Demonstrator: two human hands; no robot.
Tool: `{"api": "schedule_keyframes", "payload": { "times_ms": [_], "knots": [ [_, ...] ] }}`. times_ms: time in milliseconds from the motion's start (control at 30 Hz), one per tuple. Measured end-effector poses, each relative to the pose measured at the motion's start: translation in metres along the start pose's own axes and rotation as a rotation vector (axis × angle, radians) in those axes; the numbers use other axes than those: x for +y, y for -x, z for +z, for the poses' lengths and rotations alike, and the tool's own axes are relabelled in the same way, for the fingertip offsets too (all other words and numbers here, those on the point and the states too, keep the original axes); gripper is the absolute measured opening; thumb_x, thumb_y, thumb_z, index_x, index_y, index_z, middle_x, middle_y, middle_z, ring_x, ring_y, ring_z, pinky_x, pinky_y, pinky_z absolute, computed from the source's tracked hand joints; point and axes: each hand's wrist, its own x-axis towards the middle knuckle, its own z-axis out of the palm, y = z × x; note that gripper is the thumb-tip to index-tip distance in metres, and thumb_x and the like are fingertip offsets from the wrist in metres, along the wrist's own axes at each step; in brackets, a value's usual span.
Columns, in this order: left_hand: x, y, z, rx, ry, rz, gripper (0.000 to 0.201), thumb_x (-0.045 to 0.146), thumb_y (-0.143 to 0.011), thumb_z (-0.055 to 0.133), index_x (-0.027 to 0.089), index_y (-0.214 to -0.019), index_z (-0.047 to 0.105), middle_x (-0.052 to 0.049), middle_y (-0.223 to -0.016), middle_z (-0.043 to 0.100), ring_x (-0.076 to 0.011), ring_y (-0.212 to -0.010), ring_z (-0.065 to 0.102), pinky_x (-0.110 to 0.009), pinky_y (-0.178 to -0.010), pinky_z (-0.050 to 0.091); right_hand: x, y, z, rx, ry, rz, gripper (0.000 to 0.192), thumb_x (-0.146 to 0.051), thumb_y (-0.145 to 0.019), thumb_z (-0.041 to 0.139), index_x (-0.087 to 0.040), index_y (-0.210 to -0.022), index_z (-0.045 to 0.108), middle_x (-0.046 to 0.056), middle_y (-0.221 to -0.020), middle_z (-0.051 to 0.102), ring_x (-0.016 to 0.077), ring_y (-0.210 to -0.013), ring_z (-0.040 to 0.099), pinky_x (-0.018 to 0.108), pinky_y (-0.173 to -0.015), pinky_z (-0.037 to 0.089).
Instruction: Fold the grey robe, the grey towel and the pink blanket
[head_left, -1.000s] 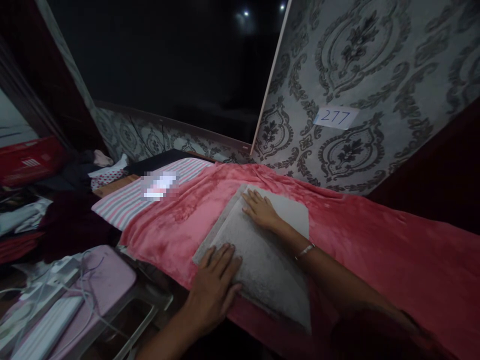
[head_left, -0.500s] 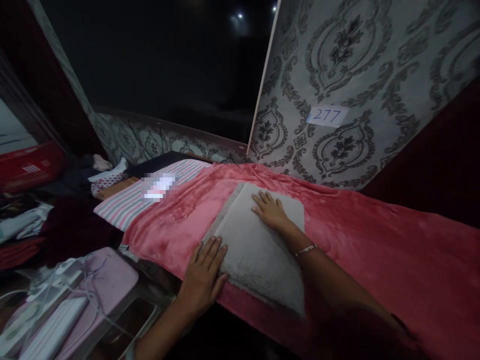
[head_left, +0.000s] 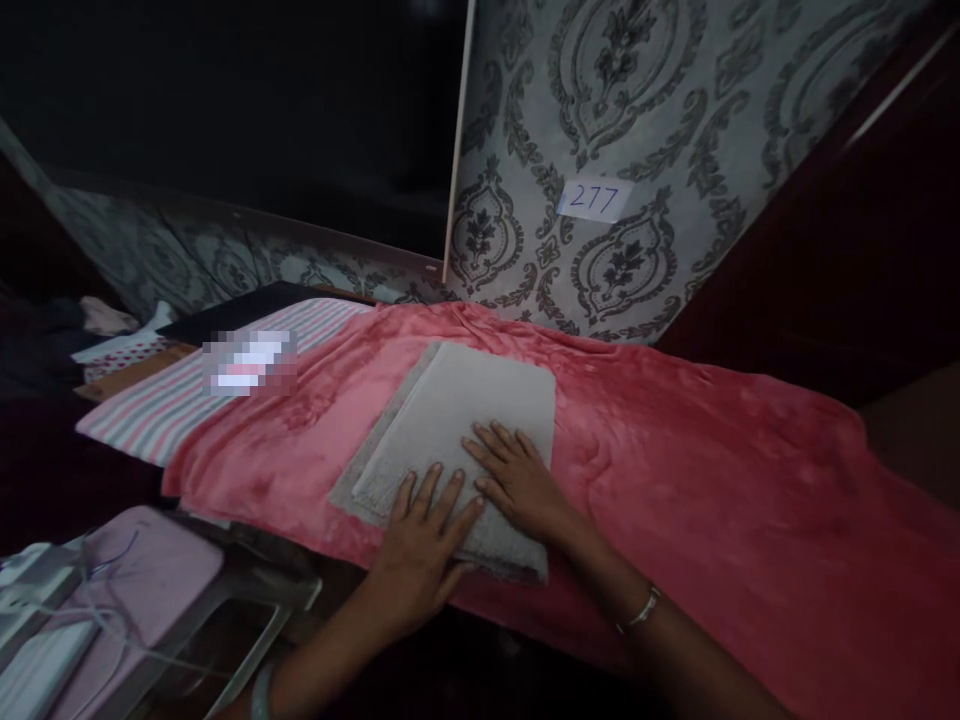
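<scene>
A dim room in a home, likely a bedroom or laundry corner. Grey damask wallpaper (head_left: 637,90) fills the upper right of the frame, with a paper label reading 277 (head_left: 595,198) stuck on it. A pink plush blanket (head_left: 675,450) covers the surface across the middle, a striped cloth (head_left: 157,410) lies at left, and piled clothes (head_left: 105,330) sit at far left.

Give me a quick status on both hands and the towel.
Left hand and right hand flat, open, side by side on near end of folded grey towel. Towel lies on pink blanket. Nothing on top of it.
</scene>
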Motion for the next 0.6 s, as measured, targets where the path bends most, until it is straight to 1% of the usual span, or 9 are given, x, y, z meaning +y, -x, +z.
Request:
{"api": "schedule_keyframes", "payload": {
  "times_ms": [100,200,267,300,367,433,467,533,600],
  "knots": [
    [0.000,0.005,0.009,0.001,0.000,0.002,0.063,0.042,-0.089,0.062,0.029,-0.149,0.045,-0.008,-0.160,0.037,-0.0371,-0.147,0.028,-0.061,-0.118,0.021,0.003,0.000,0.006,0.071,-0.050,0.010,0.052,-0.040,-0.103,0.042,-0.028,-0.154,0.038,0.002,-0.164,0.025,0.0234,-0.153,0.013,0.054,-0.122,0.014],
    [-0.003,0.008,0.008,-0.002,0.030,-0.001,0.065,0.036,-0.088,0.064,0.029,-0.150,0.044,-0.008,-0.160,0.036,-0.0370,-0.149,0.026,-0.062,-0.118,0.021,0.005,0.000,0.005,0.105,-0.110,-0.002,0.050,-0.038,-0.102,0.044,-0.027,-0.151,0.043,0.004,-0.162,0.030,0.0239,-0.152,0.016,0.055,-0.122,0.015],
    [-0.008,0.009,0.000,-0.024,0.109,-0.016,0.063,0.035,-0.089,0.062,0.030,-0.149,0.045,-0.007,-0.159,0.039,-0.0360,-0.149,0.027,-0.063,-0.118,0.024,0.004,0.005,0.001,0.099,-0.160,-0.016,0.049,-0.039,-0.102,0.046,-0.027,-0.149,0.046,0.006,-0.160,0.032,0.0253,-0.152,0.018,0.056,-0.121,0.015],
    [-0.012,0.008,-0.006,-0.028,0.180,-0.031,0.057,0.036,-0.092,0.058,0.031,-0.147,0.048,-0.006,-0.156,0.044,-0.0340,-0.147,0.032,-0.062,-0.117,0.027,0.002,0.008,-0.002,0.088,-0.189,-0.030,0.048,-0.040,-0.101,0.047,-0.027,-0.148,0.048,0.006,-0.160,0.034,0.0255,-0.151,0.020,0.056,-0.121,0.016],
    [-0.023,0.001,-0.022,-0.025,0.366,-0.085,0.044,0.037,-0.099,0.046,0.032,-0.141,0.054,-0.004,-0.148,0.054,-0.0273,-0.140,0.044,-0.054,-0.115,0.037,-0.003,0.017,-0.006,0.051,-0.241,-0.082,0.048,-0.044,-0.101,0.048,-0.028,-0.146,0.050,0.006,-0.159,0.036,0.0254,-0.150,0.023,0.056,-0.121,0.016],
    [-0.035,-0.016,-0.040,-0.037,0.532,-0.120,0.042,0.037,-0.103,0.036,0.032,-0.138,0.058,-0.003,-0.143,0.059,-0.0213,-0.135,0.051,-0.045,-0.114,0.041,-0.009,0.025,-0.008,0.013,-0.261,-0.152,0.051,-0.049,-0.100,0.049,-0.030,-0.147,0.049,0.005,-0.160,0.034,0.0257,-0.150,0.022,0.055,-0.121,0.015],
    [-0.040,-0.028,-0.048,-0.065,0.591,-0.108,0.043,0.037,-0.104,0.033,0.031,-0.139,0.057,-0.002,-0.145,0.058,-0.0195,-0.135,0.051,-0.042,-0.115,0.040,-0.012,0.028,-0.008,-0.003,-0.257,-0.183,0.054,-0.051,-0.099,0.050,-0.031,-0.149,0.046,0.005,-0.161,0.032,0.0263,-0.151,0.020,0.056,-0.121,0.015],
    [-0.047,-0.059,-0.054,-0.193,0.653,-0.023,0.046,0.041,-0.104,0.032,0.030,-0.145,0.051,-0.003,-0.151,0.050,-0.0185,-0.141,0.044,-0.041,-0.120,0.033,-0.016,0.031,-0.005,-0.010,-0.240,-0.214,0.058,-0.052,-0.099,0.051,-0.033,-0.153,0.039,0.004,-0.163,0.029,0.0276,-0.151,0.018,0.057,-0.121,0.014],
    [-0.051,-0.094,-0.047,-0.385,0.652,0.098,0.052,0.046,-0.104,0.031,0.029,-0.151,0.042,-0.004,-0.157,0.042,-0.0198,-0.146,0.036,-0.044,-0.123,0.026,-0.018,0.032,-0.003,0.005,-0.227,-0.219,0.060,-0.050,-0.099,0.051,-0.034,-0.154,0.035,0.003,-0.161,0.032,0.0271,-0.150,0.021,0.055,-0.122,0.013]
  ]
}}
